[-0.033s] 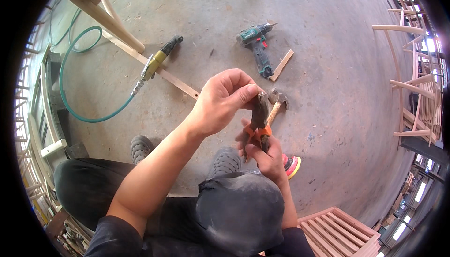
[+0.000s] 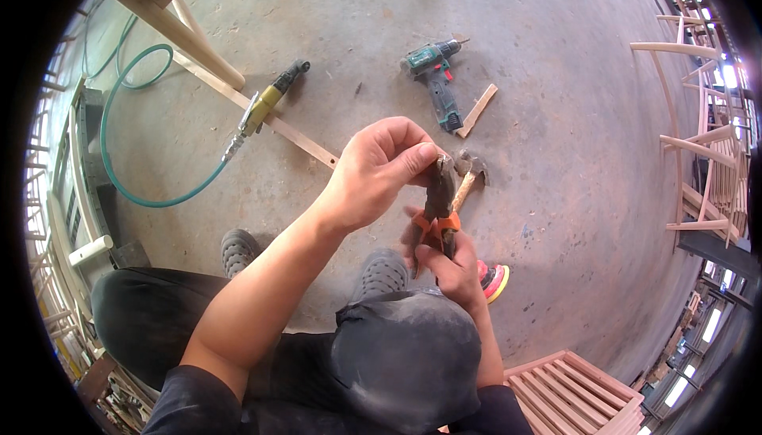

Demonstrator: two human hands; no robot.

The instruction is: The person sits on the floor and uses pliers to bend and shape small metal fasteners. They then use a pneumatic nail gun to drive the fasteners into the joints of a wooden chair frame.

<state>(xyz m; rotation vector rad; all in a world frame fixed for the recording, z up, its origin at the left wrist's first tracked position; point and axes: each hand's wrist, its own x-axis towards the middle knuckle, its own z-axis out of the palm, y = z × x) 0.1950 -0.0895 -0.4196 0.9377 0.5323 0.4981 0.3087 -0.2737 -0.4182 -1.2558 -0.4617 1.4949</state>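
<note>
Right of the frame's centre, pliers [image 2: 439,195], presumably stiff and fairly heavy: the right hand [image 2: 452,268] curls round the orange handles [image 2: 450,221], likely the surest hold; the left hand [image 2: 379,169] pinches beside the tip, contents unclear to me.

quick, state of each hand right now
Left hand: closed in a pinch at the tip of the orange-handled pliers; whether it holds anything cannot be told.
Right hand: closed, holding the orange-handled pliers.

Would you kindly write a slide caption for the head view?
Right hand holds orange-handled pliers, left hand near their tip, with a hammer and a drill on the floor.
</note>
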